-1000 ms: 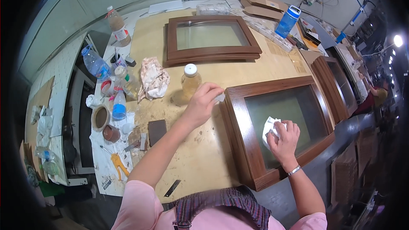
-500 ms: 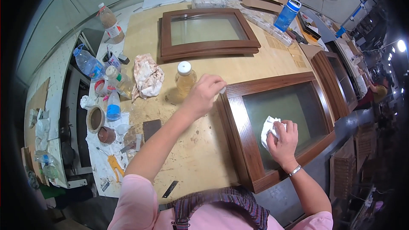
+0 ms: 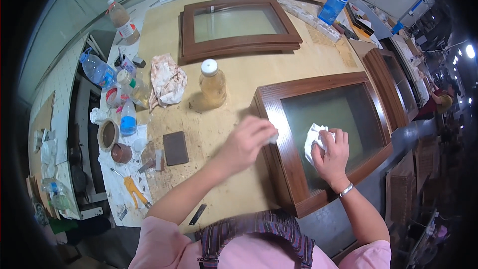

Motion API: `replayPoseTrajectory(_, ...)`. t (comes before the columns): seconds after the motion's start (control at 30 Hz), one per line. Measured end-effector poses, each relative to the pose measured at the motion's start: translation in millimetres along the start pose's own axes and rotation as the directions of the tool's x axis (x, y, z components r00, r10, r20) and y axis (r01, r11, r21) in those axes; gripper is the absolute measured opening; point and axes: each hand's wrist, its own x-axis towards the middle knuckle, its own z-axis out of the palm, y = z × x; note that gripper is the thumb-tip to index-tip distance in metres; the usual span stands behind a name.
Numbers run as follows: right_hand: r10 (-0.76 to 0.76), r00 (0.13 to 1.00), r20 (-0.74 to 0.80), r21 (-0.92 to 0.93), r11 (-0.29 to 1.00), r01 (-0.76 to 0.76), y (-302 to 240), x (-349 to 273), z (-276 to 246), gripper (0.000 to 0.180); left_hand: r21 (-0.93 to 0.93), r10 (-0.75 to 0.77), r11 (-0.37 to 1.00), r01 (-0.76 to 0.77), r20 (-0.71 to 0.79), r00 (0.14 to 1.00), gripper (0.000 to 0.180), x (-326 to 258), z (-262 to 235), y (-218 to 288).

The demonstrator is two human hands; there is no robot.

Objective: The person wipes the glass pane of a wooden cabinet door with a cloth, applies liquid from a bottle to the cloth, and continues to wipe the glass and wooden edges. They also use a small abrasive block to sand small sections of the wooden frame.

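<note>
A brown wooden frame with a glass pane [image 3: 298, 164] lies at the right, on top of one or more like it. My right hand [image 3: 333, 158] is closed on a crumpled white cloth [image 3: 310, 144], pressed to the glass. At the frame's left side, my left hand [image 3: 248, 142] pinches a small whitish wad [image 3: 273, 138], blurred by motion; its material is unclear. The wad is right by the left rail, and I cannot tell whether it touches. Just beyond that hand stands a capped bottle of amber liquid [image 3: 213, 87].
More glazed frames [image 3: 239, 45] lie stacked at the far side of the table. Left are a stained crumpled cloth [image 3: 168, 79], several plastic bottles, a round pot [image 3: 108, 134], a dark block [image 3: 176, 148] and yellow-handled pliers [image 3: 133, 189]. A blue bottle [image 3: 334, 6] stands far right.
My left hand has moved nearer and slightly right with the wad, down along the frame's left rail. My right hand stays on the glass, nearly still. The whole view has shifted slightly.
</note>
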Motion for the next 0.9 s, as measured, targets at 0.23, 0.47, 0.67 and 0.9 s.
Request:
replayPoseTrajectory(0.23,0.008,1.0,-0.002,0.0,1.0,-0.008,-0.4,-2.5,-1.5,0.028,0.018,0.076,0.997,-0.08,0.169,0.983,0.042,-34.2,8.2,42.0)
replayPoseTrajectory(0.47,0.059,0.996,-0.065,0.252,0.967,-0.041,4.1,-4.2,-2.7,0.015,-0.83,-0.483,-0.086,0.552,0.519,0.705,0.028,-65.6,11.9,71.3)
replayPoseTrajectory(0.67,0.062,0.82,0.569,0.699,0.489,-0.522,-71.0,-5.0,-50.0,0.042,-0.862,-0.483,-0.335,0.382,0.505,0.716,0.026,-69.6,4.3,68.5)
replayPoseTrajectory(0.9,-0.156,0.598,0.786,0.612,0.335,-0.716,-82.0,-12.3,-50.9,0.047,-0.837,-0.433,-0.487,0.249,0.479,0.764,0.032,-87.2,29.0,84.1)
